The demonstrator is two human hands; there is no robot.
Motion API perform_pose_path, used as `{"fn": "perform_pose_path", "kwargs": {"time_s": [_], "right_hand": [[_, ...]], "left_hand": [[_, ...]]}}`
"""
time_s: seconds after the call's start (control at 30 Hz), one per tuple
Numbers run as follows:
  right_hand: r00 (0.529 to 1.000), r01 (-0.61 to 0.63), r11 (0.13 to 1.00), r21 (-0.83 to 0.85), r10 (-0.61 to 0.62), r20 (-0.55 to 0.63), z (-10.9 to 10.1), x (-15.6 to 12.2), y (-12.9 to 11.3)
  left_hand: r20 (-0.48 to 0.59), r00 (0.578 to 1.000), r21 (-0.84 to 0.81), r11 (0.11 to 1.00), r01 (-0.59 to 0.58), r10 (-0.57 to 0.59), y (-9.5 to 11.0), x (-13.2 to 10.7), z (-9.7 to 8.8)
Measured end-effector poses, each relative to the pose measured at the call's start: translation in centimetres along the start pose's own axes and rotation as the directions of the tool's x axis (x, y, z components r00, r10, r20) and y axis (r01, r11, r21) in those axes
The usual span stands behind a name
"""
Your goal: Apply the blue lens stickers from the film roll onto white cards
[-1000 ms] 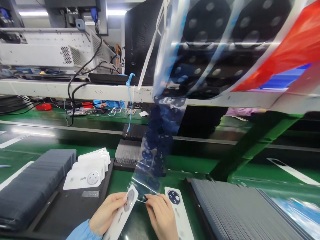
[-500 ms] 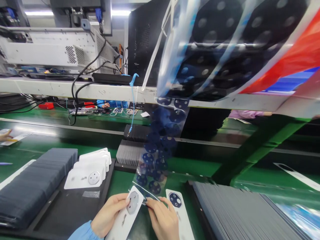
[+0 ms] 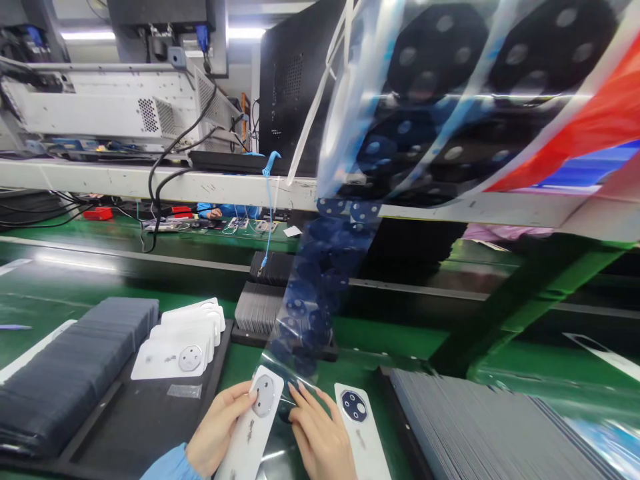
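Left hand (image 3: 215,427) at seven o'clock pinches the white panel (image 3: 260,423), between six and seven, thumb on top; right hand (image 3: 323,430) at six, half curled against the film strip (image 3: 307,320), grip unclear. Panel looks light, stiff, scratchable: take its edges! Film seems limp, slippery.

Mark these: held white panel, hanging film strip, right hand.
Held white panel (image 3: 254,425): head view, middle of its face.
Hanging film strip (image 3: 316,293): head view, midway down its length.
Right hand (image 3: 323,433): head view, back of the hand.
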State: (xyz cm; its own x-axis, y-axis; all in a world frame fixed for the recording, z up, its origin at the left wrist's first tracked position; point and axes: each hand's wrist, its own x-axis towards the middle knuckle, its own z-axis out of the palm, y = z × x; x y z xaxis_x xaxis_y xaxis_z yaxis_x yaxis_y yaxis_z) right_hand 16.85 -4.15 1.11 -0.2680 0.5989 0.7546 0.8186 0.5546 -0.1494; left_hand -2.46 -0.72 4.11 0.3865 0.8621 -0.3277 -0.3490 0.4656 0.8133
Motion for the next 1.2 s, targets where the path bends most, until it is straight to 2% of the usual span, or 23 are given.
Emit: {"fn": "perform_pose_path", "kwargs": {"time_s": [0.1, 0.17, 0.23, 0.3, 0.4, 0.47, 0.57, 0.67, 0.77, 0.83, 0.9, 1.0, 1.13, 1.2], "right_hand": [[0.992, -0.1, 0.992, 0.078, 0.094, 0.08, 0.1, -0.4, -0.1], [0.972, -0.221, 0.956, 0.191, 0.2, 0.122, 0.0, -0.6, -0.3], [0.931, -0.364, 0.869, 0.334, 0.331, 0.154, -0.3, -0.6, -0.4], [0.871, -0.484, 0.736, 0.473, 0.455, 0.184, -0.6, -0.6, -0.4], [0.765, -0.598, 0.552, 0.581, 0.61, 0.207, -0.8, -0.6, -0.3], [0.675, -0.658, 0.482, 0.579, 0.719, 0.168, -0.7, -0.8, -0.2], [0.519, -0.714, 0.404, 0.572, 0.853, 0.046, -0.3, -1.2, 0.3], [0.388, -0.692, 0.305, 0.654, 0.921, -0.019, -0.2, -1.5, 1.1], [0.263, -0.63, 0.186, 0.754, 0.965, -0.019, -0.7, -1.4, 2.1], [0.199, -0.595, 0.142, 0.791, 0.98, -0.026, -1.2, -1.2, 2.5], [0.202, -0.548, 0.114, 0.829, 0.979, -0.002, -1.5, -1.1, 2.7], [0.281, -0.499, 0.045, 0.865, 0.953, 0.113, -1.4, -1.3, 2.7], [0.375, -0.524, -0.025, 0.852, 0.891, 0.257, -0.4, -1.4, 1.7], [0.396, -0.5, -0.054, 0.864, 0.873, 0.284, 0.1, -1.2, 0.8]], "left_hand": [[-0.061, 0.996, 0.065, 0.996, -0.055, 0.059, -0.4, 0.3, -0.2], [-0.128, 0.986, 0.127, 0.987, -0.093, 0.109, -0.7, 0.5, -0.4], [-0.186, 0.97, 0.187, 0.975, -0.12, 0.155, -0.9, 0.6, -0.7], [-0.219, 0.959, 0.229, 0.965, -0.13, 0.181, -1.0, 0.7, -0.9], [-0.233, 0.953, 0.277, 0.952, -0.127, 0.195, -1.0, 0.5, -0.9], [-0.224, 0.951, 0.313, 0.94, -0.135, 0.211, -0.9, 0.4, -0.6], [-0.211, 0.95, 0.34, 0.929, -0.149, 0.23, -0.8, 0.2, -0.3], [-0.226, 0.95, 0.315, 0.939, -0.137, 0.215, -1.0, 0.2, -0.5], [-0.236, 0.951, 0.292, 0.948, -0.128, 0.201, -1.3, 0.4, -0.7], [-0.24, 0.944, 0.287, 0.946, -0.152, 0.225, -1.3, 0.4, -0.8], [-0.241, 0.933, 0.283, 0.939, -0.197, 0.268, -1.2, 0.3, -0.6], [-0.208, 0.933, 0.28, 0.932, -0.232, 0.295, -0.9, 0.1, -0.1], [-0.115, 0.961, 0.277, 0.937, -0.213, 0.252, -1.1, -0.1, 0.4], [-0.067, 0.971, 0.268, 0.942, -0.204, 0.23, -1.4, -0.1, 0.5]]}}
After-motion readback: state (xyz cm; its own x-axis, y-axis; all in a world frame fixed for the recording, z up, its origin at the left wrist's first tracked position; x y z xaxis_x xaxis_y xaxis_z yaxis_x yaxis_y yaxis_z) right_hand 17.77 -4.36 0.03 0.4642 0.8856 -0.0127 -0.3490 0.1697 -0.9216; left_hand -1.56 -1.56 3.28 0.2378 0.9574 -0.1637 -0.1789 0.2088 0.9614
